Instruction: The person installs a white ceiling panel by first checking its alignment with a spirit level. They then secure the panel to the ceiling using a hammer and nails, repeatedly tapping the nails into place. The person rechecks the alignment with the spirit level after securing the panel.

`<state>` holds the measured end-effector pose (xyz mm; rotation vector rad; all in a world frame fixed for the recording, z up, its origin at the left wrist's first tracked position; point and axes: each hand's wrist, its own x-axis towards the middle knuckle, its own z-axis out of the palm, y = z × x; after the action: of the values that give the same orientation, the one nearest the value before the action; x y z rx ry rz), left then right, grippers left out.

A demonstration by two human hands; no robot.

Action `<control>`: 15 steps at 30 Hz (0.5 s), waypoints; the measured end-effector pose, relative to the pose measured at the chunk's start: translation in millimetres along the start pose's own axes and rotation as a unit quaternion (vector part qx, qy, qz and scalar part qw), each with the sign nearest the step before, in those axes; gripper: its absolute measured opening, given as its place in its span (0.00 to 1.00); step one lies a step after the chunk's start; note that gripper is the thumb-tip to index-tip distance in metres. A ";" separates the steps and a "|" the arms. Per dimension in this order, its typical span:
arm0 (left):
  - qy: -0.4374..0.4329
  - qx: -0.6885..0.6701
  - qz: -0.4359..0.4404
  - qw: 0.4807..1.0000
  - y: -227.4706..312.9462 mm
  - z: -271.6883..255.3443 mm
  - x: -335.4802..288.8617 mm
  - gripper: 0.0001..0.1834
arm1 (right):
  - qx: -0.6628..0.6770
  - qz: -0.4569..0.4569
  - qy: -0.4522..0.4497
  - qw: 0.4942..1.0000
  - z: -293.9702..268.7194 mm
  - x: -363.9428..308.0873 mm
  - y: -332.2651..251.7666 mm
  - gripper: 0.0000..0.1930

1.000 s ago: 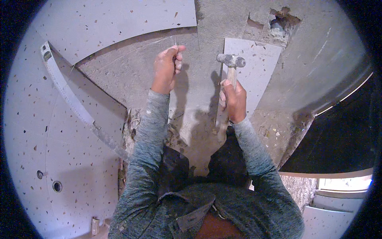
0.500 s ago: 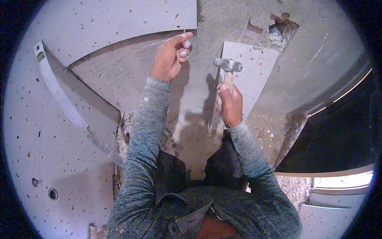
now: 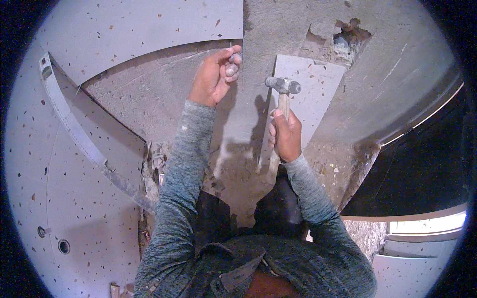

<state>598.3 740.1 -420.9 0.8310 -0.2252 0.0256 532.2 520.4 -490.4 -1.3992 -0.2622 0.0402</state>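
My left hand (image 3: 216,74) is closed in a pinch just below the curved lower edge of a pale speckled wall tile (image 3: 164,25). Between its fingertips stands a thin nail-like pin (image 3: 230,44), close to the tile's right corner. My right hand (image 3: 286,134) grips the wooden handle of a hammer (image 3: 283,85). The hammer is held upright, its dusty metal head above the fist and apart from the left hand. Behind it, a cut piece of the same speckled tile (image 3: 313,82) leans against the rough wall.
A long metal spirit level (image 3: 74,121) rests along the speckled panel (image 3: 89,198) at left, which has two round holes. The bare cement wall has a broken hole (image 3: 350,35) at upper right. Below it on the right is a large black panel (image 3: 422,169), with stacked tile pieces (image 3: 412,273) nearby.
The view has shifted slightly. My left hand sits a little lower beneath the tile edge, still pinching the pin. The hammer stays nearly where it was in my right hand.
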 end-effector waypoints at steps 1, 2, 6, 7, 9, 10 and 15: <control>-0.001 0.004 0.003 1.000 -0.2 0.2 0.2 0.19 | -0.003 0.001 0.000 1.000 0.0 0.0 -0.5 0.15; -0.002 0.008 0.006 1.000 -0.2 0.4 0.4 0.19 | -0.006 0.002 0.001 1.000 0.0 -0.1 -0.9 0.15; 0.025 0.023 0.009 0.999 0.5 3.4 -1.8 0.19 | -0.004 0.016 -0.005 1.000 0.8 -0.9 -2.4 0.15; 0.021 0.024 0.011 0.999 0.3 1.8 -2.2 0.19 | -0.004 0.017 -0.006 1.000 0.3 -1.2 -2.1 0.15; 0.013 0.026 0.015 0.999 -1.9 -4.4 -2.0 0.19 | -0.007 0.021 0.001 1.000 -1.3 1.6 -0.6 0.14; 0.017 0.031 0.012 0.999 -2.3 -6.4 -3.2 0.19 | -0.011 0.028 0.009 1.000 -2.7 2.3 2.4 0.14; 0.064 0.083 0.010 0.994 -1.3 -14.2 -14.7 0.15 | -0.111 -0.074 0.060 0.989 -27.7 16.8 26.1 0.16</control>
<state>586.7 750.6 -434.2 0.9883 -0.1121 0.1174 557.5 501.2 -517.3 -1.5931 -0.2759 -0.1994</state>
